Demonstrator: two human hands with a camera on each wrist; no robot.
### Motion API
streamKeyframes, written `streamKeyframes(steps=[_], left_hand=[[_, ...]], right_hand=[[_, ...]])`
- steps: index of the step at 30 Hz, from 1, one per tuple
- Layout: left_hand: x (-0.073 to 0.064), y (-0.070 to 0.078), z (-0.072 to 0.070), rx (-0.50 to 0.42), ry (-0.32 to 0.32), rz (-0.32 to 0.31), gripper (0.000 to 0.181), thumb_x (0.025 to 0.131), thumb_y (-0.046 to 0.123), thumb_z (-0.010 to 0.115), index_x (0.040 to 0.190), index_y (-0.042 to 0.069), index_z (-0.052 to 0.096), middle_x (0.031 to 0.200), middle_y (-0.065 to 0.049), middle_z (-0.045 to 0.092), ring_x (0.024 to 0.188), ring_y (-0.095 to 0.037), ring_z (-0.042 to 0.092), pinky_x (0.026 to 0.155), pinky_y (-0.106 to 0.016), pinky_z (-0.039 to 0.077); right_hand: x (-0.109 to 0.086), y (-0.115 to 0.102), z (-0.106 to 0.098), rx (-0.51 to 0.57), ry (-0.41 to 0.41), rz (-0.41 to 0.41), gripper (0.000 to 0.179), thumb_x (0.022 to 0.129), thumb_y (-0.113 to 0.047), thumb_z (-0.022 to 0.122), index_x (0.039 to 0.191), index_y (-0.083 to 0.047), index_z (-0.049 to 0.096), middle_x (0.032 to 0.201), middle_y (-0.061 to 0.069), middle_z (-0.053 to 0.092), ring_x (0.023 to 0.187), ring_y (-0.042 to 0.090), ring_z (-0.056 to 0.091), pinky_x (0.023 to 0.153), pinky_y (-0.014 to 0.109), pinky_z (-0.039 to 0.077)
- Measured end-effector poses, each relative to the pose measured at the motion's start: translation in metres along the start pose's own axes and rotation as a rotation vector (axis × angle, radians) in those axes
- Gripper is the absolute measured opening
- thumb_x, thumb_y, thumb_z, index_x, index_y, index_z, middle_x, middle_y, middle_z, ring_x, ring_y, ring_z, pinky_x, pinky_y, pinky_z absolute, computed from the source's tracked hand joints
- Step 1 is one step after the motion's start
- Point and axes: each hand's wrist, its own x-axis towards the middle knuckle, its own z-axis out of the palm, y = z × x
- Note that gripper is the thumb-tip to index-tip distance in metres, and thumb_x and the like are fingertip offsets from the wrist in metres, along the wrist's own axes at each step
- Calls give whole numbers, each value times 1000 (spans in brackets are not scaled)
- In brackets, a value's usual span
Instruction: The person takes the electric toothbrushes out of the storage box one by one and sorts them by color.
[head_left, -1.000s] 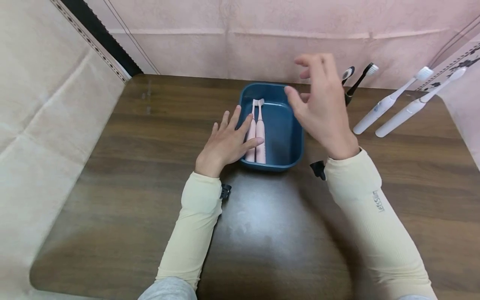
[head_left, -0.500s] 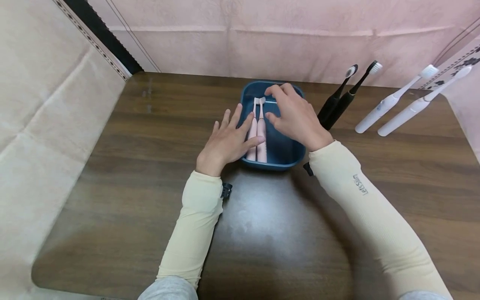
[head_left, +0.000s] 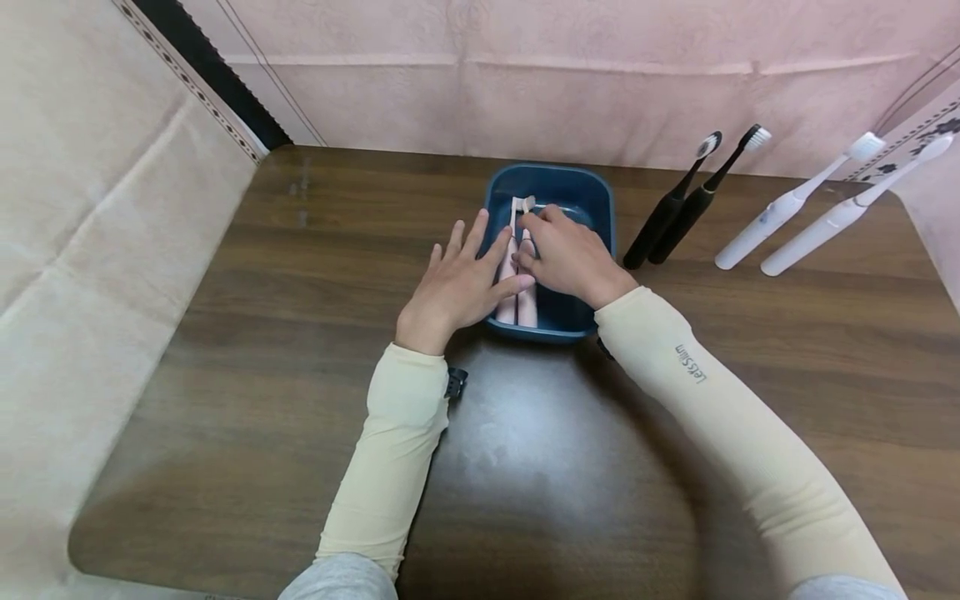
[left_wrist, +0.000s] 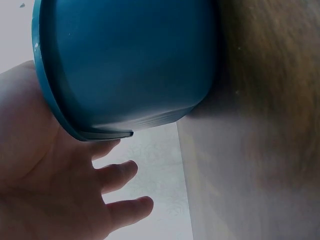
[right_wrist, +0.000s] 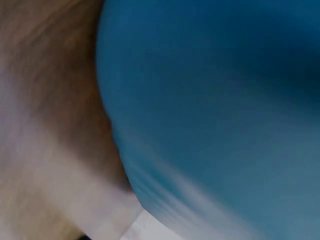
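Two pink electric toothbrushes (head_left: 507, 292) lie side by side along the left of a blue plastic tub (head_left: 587, 190). My left hand (head_left: 453, 287) rests across the tub's left rim with its fingers spread, its thumb over the brush handles. In the left wrist view, its fingers show just past the rim of the tub (left_wrist: 135, 60). My right hand (head_left: 570, 258) reaches into the tub from the right, its thumb and fingers curled at the upper handle of the right-hand pink toothbrush (head_left: 527, 308). Their contact is partly hidden. Only the blurred tub wall (right_wrist: 200, 100) fills the right wrist view.
Right of the tub, two black electric toothbrushes (head_left: 684, 212) lie slantwise on the brown wooden table (head_left: 300, 350). Farther right are two white electric toothbrushes (head_left: 813, 225). A pink cloth (head_left: 525, 92) hangs behind the table's back edge.
My right hand has come down and left from above the tub's right side to the right-hand pink toothbrush, uncovering the black toothbrushes. The left hand has stayed on the rim.
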Motion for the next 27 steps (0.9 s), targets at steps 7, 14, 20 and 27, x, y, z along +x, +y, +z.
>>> streamKeyframes(steps=[7, 14, 20, 27], left_hand=[[0, 0, 1, -3, 13, -6, 80, 100, 66, 42, 164, 27, 14, 170, -5, -10, 154, -35, -8, 121, -58, 4], [0, -2, 0, -16, 13, -8, 80, 100, 66, 41, 164, 28, 14, 170, -5, -11, 154, -35, -9, 121, -58, 4], [-1, -1, 0, -22, 10, -14, 81, 100, 67, 40, 165, 28, 12, 170, -5, -12, 154, -35, -10, 121, -58, 3], [0, -1, 0, -20, 2, -14, 79, 101, 66, 39, 164, 28, 12, 170, -5, -13, 154, -34, -10, 121, -58, 3]], right_hand=[[3, -2, 6, -3, -71, 6, 40, 104, -23, 57, 140, -5, 57, 127, 21, 55, 100, 32, 57, 86, 50, 54], [5, 0, 8, 7, -119, 24, 40, 105, -25, 53, 139, -4, 58, 123, 18, 58, 106, 32, 54, 92, 53, 52], [5, 1, 9, 21, -151, 62, 46, 105, -27, 56, 145, -5, 52, 126, 20, 56, 108, 33, 54, 94, 54, 51], [3, -1, 10, 35, -172, 96, 53, 99, -26, 66, 146, -6, 51, 121, 19, 55, 102, 32, 54, 90, 52, 53]])
